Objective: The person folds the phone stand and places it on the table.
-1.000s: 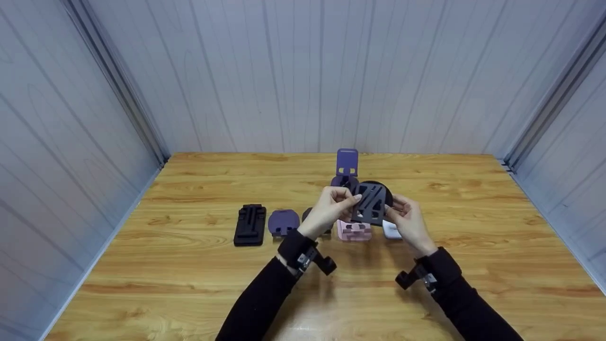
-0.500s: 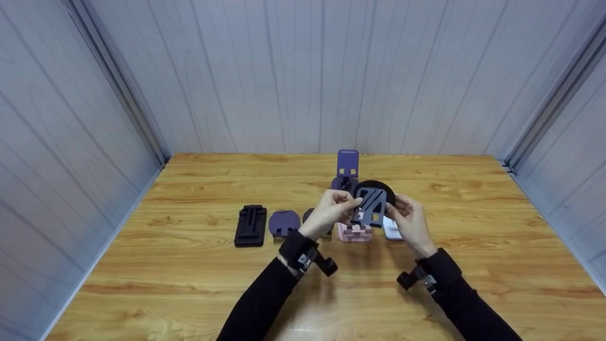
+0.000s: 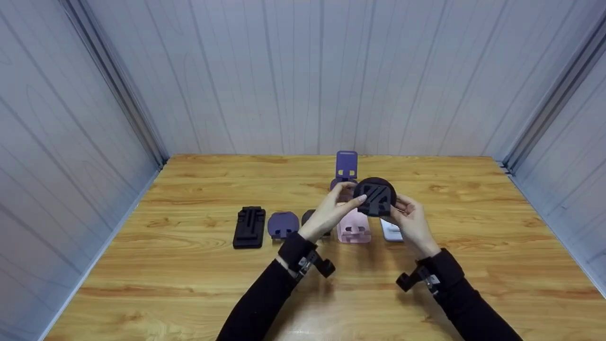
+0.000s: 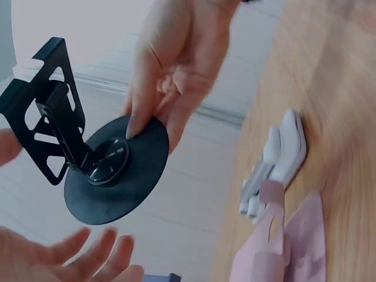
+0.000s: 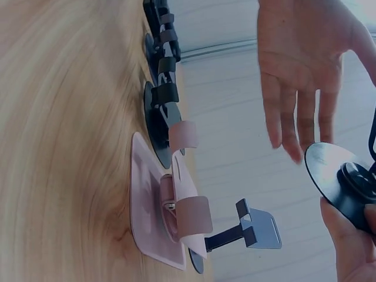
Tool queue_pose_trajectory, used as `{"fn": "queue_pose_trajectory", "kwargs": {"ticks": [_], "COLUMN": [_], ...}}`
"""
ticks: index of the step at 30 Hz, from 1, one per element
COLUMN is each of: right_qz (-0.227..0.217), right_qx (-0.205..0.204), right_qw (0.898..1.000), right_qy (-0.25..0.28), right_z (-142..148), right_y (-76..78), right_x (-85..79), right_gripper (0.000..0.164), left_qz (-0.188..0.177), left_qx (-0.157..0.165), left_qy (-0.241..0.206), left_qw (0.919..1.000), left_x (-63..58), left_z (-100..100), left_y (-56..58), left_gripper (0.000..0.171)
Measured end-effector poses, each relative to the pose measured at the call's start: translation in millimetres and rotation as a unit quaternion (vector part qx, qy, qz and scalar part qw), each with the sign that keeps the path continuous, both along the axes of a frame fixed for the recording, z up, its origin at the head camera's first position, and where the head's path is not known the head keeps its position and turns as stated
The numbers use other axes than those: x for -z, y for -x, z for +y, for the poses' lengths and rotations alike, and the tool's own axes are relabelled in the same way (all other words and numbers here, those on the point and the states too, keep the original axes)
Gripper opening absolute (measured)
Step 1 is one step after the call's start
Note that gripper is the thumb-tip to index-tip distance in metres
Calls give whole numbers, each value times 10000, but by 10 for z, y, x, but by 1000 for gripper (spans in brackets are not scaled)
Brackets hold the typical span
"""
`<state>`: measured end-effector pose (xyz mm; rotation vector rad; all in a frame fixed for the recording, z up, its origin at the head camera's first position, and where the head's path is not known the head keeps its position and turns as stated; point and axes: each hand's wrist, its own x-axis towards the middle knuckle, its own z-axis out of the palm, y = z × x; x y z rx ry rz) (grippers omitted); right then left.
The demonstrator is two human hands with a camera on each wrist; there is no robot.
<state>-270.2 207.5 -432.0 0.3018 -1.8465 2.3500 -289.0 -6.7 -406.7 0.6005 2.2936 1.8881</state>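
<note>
Above the table, my right hand (image 3: pixel 413 225) pinches the edge of a black phone stand (image 3: pixel 376 199) between thumb and fingers. In the left wrist view, the round base (image 4: pixel 147 158) is tilted, and the slotted plate (image 4: pixel 67 88) stands out from it on a hinged arm. My left hand (image 3: pixel 326 213) is at the stand's left side, its thumb over the plate in the head view. The right wrist view shows its fingers (image 5: pixel 288 108) fairly straight, their tips right at the base's rim.
On the table stand a pink phone stand (image 3: pixel 354 229), a white one (image 3: pixel 391 232), a purple one (image 3: pixel 283 222) and a flat black one (image 3: pixel 249 228). A dark stand (image 3: pixel 308 215) is partly behind my left hand. Further back rises an unfolded purple stand (image 3: pixel 347 163).
The slotted plate has swung from hanging toward me to lying over the round base in the head view. My left thumb has moved along with it, and more of the pink stand shows.
</note>
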Motion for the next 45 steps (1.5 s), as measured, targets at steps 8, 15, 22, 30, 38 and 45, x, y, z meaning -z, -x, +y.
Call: {"fn": "queue_pose_trajectory", "kwargs": {"ticks": [8,15,22,30,38,45], "right_qz": [-198,-589,-891,-1124,-1137,-954], "right_qx": [36,232,200,-534,-542,-548], "right_qw": [9997,9980,9957,9910,9918,9939], "right_qy": [141,44,135,486,208,115], "right_z": [-29,-67,-75,-17,-6,-13], "right_y": [-5,-15,-28,-70,-72,-73], "right_x": [-7,-21,-41,-130,-155,-138], "right_gripper": [34,35,34,38,25,25], "left_qz": [-1101,-1364,-1383,-1443,-1311,-1231], "left_qx": [651,415,240,161,241,254], "left_qy": [-1195,-1329,-1287,-1216,-1067,-1033], "left_qw": [9846,9808,9817,9819,9853,9867], "left_x": [13,17,45,48,41,54], "left_z": [58,88,86,44,29,26], "left_y": [6,28,34,48,37,46], "left_gripper": [48,49,51,63,66,57]}}
